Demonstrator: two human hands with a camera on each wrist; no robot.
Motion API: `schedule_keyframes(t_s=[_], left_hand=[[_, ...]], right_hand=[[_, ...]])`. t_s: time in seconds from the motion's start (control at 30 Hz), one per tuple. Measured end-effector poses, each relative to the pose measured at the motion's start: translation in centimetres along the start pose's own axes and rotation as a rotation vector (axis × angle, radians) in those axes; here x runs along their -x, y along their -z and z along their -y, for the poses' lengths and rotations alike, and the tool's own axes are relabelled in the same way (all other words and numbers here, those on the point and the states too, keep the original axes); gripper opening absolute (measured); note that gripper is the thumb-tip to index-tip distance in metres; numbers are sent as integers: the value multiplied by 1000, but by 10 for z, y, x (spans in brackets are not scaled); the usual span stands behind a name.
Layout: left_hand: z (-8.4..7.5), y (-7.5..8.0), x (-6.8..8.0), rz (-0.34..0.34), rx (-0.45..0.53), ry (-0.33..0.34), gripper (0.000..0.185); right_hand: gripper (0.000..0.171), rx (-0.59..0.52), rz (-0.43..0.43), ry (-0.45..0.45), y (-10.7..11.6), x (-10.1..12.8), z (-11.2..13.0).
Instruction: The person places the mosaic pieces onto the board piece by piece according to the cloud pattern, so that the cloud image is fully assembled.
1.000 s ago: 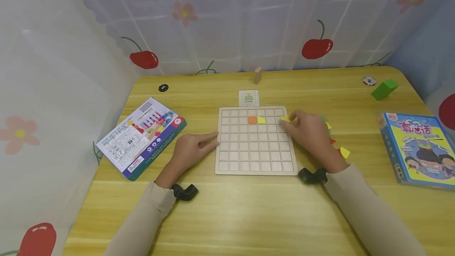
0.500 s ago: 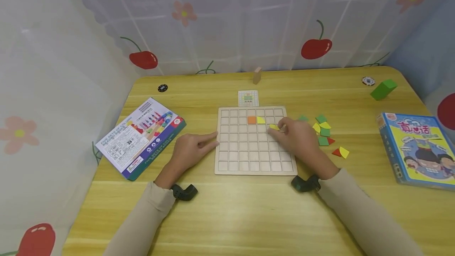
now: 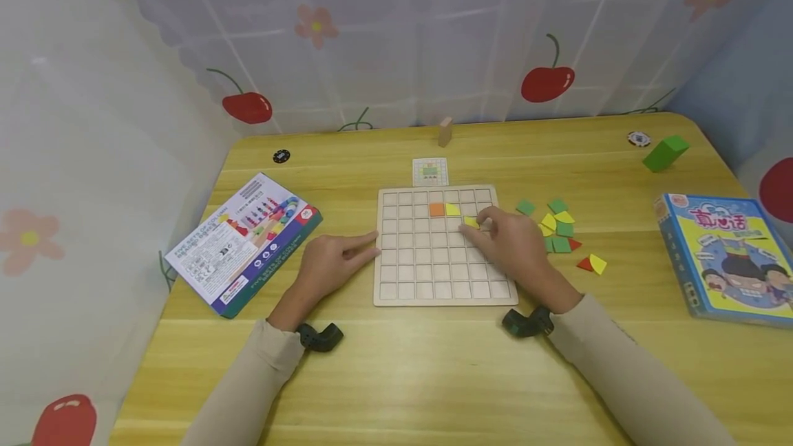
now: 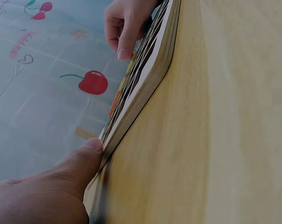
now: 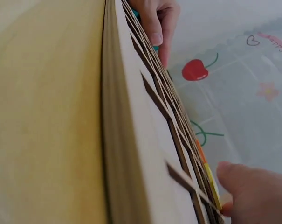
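A wooden grid board [image 3: 424, 291] lies flat on the table. In its second row sit an orange square tile [image 3: 437, 209] and, right beside it, a yellow quarter-round tile [image 3: 453, 209]. My right hand [image 3: 517, 246] pinches another yellow tile [image 3: 470, 221] over the cells to the right of these two; its thumb and fingertips cover part of the piece. My left hand [image 3: 331, 263] rests at the board's left edge, fingers fairly straight. The left wrist view shows the left thumb [image 4: 85, 156] against the board's edge [image 4: 154, 77].
Several green, yellow and red tiles [image 3: 564, 229] lie right of the board. A small pattern card [image 3: 430, 172] touches its far side. Boxes flank it: a bead-toy box [image 3: 244, 243] left, a blue-yellow game box [image 3: 727, 253] right. Wooden block [image 3: 445, 132], green block [image 3: 665, 153] and chips [image 3: 281, 156] stand farther back.
My right hand has moved left with the yellow tile, from the board's right rim to over the cells, uncovering the loose tiles. My left hand has stayed at the board's edge.
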State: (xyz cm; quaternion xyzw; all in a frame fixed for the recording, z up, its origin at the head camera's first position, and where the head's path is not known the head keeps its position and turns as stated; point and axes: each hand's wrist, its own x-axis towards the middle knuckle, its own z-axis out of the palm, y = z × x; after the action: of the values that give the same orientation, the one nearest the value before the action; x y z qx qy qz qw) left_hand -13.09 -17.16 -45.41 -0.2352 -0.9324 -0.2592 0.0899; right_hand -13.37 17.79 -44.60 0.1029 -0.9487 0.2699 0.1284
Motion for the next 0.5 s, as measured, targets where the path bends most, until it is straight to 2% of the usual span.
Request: schedule_keyframes(t_s=[0.2, 0.5], left_hand=[[0, -1, 1, 9, -5, 5, 39], [0, 0, 0, 9, -5, 3, 38]], right_hand=[[19, -55, -30, 44, 0, 7, -6], [17, -70, -25, 53, 0, 8, -6]])
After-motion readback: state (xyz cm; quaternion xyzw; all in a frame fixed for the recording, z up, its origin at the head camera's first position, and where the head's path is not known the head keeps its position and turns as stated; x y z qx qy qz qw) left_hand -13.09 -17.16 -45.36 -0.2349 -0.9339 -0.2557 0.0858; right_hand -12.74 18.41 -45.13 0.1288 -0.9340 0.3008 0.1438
